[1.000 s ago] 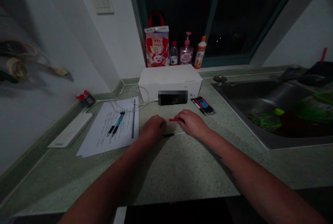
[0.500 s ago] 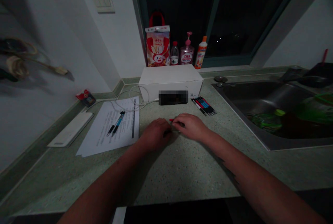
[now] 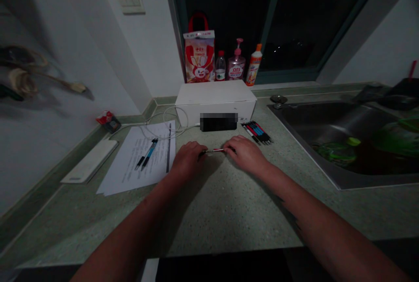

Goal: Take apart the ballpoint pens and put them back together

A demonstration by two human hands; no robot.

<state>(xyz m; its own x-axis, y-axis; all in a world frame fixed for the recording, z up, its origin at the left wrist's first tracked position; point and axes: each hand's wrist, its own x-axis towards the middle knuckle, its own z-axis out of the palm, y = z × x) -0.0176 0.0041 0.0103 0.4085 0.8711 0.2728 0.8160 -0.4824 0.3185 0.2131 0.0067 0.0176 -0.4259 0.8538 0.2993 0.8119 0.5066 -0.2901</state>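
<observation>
Both my hands meet over the green speckled counter (image 3: pixel 229 203), in front of a white box (image 3: pixel 215 96). My left hand (image 3: pixel 187 159) and my right hand (image 3: pixel 245 153) are closed in pinches on the two ends of a thin red and black pen (image 3: pixel 214 150), held level just above the counter. A bundle of several red, blue and black pens (image 3: pixel 257 132) lies just beyond my right hand. Two more pens (image 3: pixel 146 154) rest on printed sheets of paper (image 3: pixel 140 157) to the left of my left hand.
A steel sink (image 3: pixel 347 142) with green items fills the right side. A small dark device (image 3: pixel 218 122) and white cable (image 3: pixel 163 127) lie before the box. Bottles and a red bag (image 3: pixel 199 57) stand at the window. A white flat slab (image 3: pixel 89 167) lies near the left wall.
The hands came together, then drew slightly apart; the red piece held by the right hand and the dark piece by the left now form one pen between them.
</observation>
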